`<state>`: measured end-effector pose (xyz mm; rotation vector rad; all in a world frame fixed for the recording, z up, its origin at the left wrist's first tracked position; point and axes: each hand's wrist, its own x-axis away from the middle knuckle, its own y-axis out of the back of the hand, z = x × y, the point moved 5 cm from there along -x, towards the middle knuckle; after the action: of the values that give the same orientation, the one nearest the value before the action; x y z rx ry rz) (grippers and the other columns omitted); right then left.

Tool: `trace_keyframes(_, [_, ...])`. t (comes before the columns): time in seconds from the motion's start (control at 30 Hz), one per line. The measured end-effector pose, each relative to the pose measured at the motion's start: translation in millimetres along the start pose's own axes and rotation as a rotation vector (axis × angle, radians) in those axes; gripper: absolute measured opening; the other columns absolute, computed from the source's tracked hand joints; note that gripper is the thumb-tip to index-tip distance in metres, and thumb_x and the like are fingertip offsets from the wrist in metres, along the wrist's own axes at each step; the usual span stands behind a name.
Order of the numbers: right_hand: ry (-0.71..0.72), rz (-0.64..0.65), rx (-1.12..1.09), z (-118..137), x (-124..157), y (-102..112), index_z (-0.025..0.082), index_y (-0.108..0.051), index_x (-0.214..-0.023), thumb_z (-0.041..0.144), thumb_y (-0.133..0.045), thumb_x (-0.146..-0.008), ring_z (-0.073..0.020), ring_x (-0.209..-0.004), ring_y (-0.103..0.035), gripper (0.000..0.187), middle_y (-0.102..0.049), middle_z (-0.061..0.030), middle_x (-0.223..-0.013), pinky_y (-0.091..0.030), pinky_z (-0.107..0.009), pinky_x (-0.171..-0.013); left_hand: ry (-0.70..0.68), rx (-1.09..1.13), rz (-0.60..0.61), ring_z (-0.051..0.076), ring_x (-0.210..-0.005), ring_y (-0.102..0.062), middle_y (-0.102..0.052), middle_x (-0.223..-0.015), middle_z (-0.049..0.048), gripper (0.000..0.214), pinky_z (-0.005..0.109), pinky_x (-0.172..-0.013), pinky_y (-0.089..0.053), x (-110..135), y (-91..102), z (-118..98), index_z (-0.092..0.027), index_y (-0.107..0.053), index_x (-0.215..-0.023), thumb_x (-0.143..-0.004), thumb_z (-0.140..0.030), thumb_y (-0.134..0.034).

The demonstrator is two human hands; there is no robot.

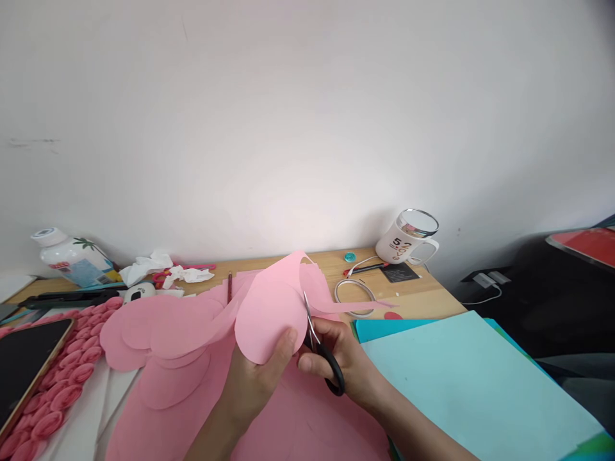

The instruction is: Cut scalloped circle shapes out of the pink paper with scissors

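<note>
My left hand point(259, 378) pinches a round pink paper piece point(269, 320) above loose pink paper sheets point(298, 422); my right hand point(348, 358) holds black-handled metal scissors point(332, 368) at its edge. A slipping grip could nick the curve.

Soft pink on the round paper point(269, 317) and the paper petals point(175, 323). Black on the handle point(332, 362) of the scissors point(314, 342), shiny silver on the blades point(308, 310). Pale blue on the big sheet point(451, 374), bright blue and green under it. White on the mug point(391, 246), with black and brown numbers. Darker pink on the bumpy mat point(67, 374).
</note>
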<state>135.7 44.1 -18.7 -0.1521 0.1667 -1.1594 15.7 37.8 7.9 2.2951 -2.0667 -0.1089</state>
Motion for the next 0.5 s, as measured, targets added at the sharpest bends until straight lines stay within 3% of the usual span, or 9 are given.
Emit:
trace_keyframes(0.3, [0.045,0.011,0.015,3.1,1.3,-1.0,0.017,-0.049,-0.064,0.041,-0.069,-0.069,-0.0070,-0.048,-0.027,0.032,-0.034,0.0066,-0.053,-0.021,-0.022,-0.045,0.015,0.023,-0.018,0.022,-0.077,-0.063,-0.070,-0.076,0.0051,0.022,0.027,-0.066,-0.051,-0.2,1.6,3.3,-0.018,-0.067,-0.079,-0.067,-0.036,-0.061])
trace_keyframes(0.5, [0.026,0.008,0.014,1.3,1.8,-0.4,0.016,-0.053,-0.067,0.040,-0.071,-0.066,-0.0072,-0.048,-0.025,0.031,-0.034,0.0068,-0.053,-0.020,-0.022,-0.045,0.006,0.029,-0.022,0.022,-0.083,-0.064,-0.070,-0.086,0.0059,0.027,0.027,-0.070,-0.051,-1.0,1.9,3.7,-0.018,-0.066,-0.086,-0.068,-0.037,-0.061])
